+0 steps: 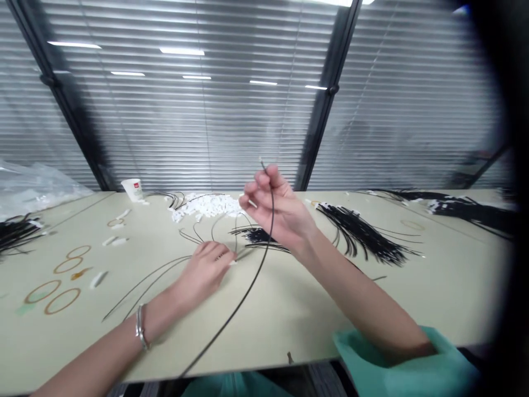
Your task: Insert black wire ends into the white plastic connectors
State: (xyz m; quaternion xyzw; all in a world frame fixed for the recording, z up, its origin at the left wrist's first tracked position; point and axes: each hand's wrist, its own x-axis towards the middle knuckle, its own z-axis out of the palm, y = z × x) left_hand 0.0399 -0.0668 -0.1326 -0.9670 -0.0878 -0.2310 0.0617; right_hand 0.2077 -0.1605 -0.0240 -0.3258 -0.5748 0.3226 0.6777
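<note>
Right hand: the right hand [285,212] is up in the air, well above the desk [297,331]. It pinches one black cord near its top end, maybe so the tip sticks out where it is easy to see.
Cord: the held cord [258,270] bends down in front of the palm and past the near edge of the desk. It seems too long to hang straight.
Left hand: the left hand [209,267] is low on the desk, fingers bent, with a small white bit [233,263] at the fingertips. I cannot tell if it grips it. Its wrist wears a bracelet [140,328].
Loose cords: thin loose cords [140,280] stick out to the left from by this hand.
White pile: the white pile [210,205] is behind the left hand, perhaps to be easy to reach.
Bunches: a middle bunch [258,236] lies behind the hands, and a right bunch [363,234] beside the right arm. They look bunched to keep the cords tidy.
Left side: bands [61,298] lie flat, apart from the cords. A paper cup [133,190] stands tilted in the view at the back.
</note>
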